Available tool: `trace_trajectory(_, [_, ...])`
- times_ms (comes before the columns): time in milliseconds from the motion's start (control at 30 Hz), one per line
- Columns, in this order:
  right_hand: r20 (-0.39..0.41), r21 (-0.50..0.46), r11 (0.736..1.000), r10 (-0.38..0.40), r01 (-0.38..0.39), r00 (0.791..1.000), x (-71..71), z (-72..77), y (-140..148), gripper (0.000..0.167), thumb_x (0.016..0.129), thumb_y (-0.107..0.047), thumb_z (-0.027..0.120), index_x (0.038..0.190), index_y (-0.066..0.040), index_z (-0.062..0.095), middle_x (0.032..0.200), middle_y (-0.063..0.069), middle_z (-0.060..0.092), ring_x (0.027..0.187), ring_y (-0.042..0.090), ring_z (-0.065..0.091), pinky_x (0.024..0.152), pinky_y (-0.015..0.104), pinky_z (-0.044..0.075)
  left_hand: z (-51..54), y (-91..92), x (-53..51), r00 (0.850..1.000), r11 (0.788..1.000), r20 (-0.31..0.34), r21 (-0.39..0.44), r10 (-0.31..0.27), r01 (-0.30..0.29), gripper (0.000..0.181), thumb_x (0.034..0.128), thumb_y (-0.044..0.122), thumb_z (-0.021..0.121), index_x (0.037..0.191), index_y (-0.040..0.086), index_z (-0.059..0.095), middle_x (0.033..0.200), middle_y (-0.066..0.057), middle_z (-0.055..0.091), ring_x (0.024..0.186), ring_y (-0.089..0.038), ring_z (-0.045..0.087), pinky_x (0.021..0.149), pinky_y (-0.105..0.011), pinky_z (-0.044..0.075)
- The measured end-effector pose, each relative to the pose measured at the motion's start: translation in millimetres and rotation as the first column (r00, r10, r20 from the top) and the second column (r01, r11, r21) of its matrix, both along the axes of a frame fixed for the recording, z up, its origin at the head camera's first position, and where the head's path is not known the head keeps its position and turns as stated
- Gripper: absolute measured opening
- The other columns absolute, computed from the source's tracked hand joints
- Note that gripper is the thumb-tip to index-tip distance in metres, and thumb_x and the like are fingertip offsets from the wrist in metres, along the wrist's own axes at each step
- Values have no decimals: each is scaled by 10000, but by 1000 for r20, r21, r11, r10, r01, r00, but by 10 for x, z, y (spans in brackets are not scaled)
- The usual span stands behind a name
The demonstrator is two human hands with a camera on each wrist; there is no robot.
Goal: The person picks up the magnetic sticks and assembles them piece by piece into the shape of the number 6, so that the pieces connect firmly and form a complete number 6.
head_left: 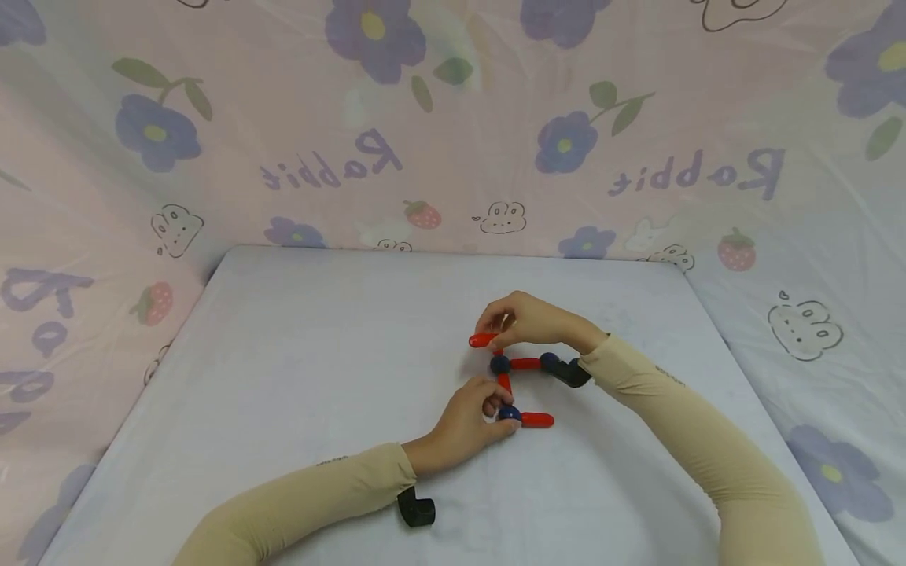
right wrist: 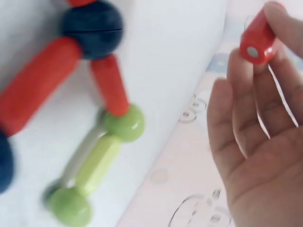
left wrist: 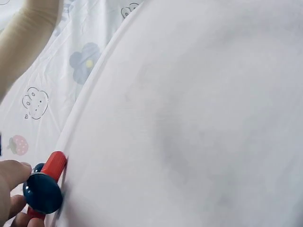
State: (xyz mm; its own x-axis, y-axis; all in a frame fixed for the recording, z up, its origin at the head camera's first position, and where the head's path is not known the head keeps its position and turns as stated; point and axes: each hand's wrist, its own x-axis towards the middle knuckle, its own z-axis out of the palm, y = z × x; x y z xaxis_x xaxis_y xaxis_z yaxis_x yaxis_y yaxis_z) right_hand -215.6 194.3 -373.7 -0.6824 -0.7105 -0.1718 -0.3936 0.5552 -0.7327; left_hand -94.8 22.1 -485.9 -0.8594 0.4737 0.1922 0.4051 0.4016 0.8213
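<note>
My left hand [head_left: 463, 423] pinches a blue ball [head_left: 510, 413] of a magnetic rod-and-ball structure; a red rod [head_left: 539, 420] sticks out from that ball to the right. Another red rod [head_left: 504, 383] joins it to a farther blue ball [head_left: 499, 364], which has a red rod [head_left: 525, 364] leading right to a further blue ball [head_left: 549, 360]. My right hand [head_left: 536, 320] holds a loose red rod [right wrist: 259, 42] between thumb and fingers, its silver end showing in the right wrist view. There, green balls [right wrist: 124, 123] and a yellow-green rod [right wrist: 98, 163] also belong to the structure.
The structure lies on a white-covered table [head_left: 318, 354]. Printed cloth [head_left: 453, 134] with flowers and rabbits hangs behind and at the sides. A black wrist camera [head_left: 416, 511] shows under the left sleeve [head_left: 318, 503]. The right forearm [head_left: 679, 424] reaches over the table's right part.
</note>
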Motion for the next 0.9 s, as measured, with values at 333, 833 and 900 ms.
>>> trace_trajectory(333, [-30, -9, 941, -339, 339, 940, 360, -172, 605, 271, 869, -205, 758, 1127, -129, 725, 1038, 66, 730, 831, 169, 633, 713, 282, 547, 327, 56, -341, 992, 995, -123, -98, 21, -33, 244, 874, 232, 766, 1083, 117, 717, 1032, -14, 623, 976, -163, 596, 837, -217, 499])
trace_trajectory(833, [135, -22, 800, -591, 599, 795, 854, -421, 934, 339, 900, -225, 726, 1167, -20, 689, 999, 98, 758, 827, 77, 710, 780, 260, 579, 484, 419, -866, 967, 918, -97, -348, -237, 190, 392, 891, 260, 749, 1250, 123, 671, 1180, -26, 673, 1075, -160, 642, 875, -160, 516])
trace_trajectory(900, [152, -16, 789, -606, 615, 781, 898, -475, 926, 341, 906, -223, 717, 1167, -6, 685, 991, 95, 761, 823, 76, 704, 774, 256, 571, 450, 451, -903, 964, 909, -94, -366, -249, 199, 404, 893, 267, 746, 1264, 127, 665, 1187, -24, 670, 1067, -151, 644, 876, -154, 516])
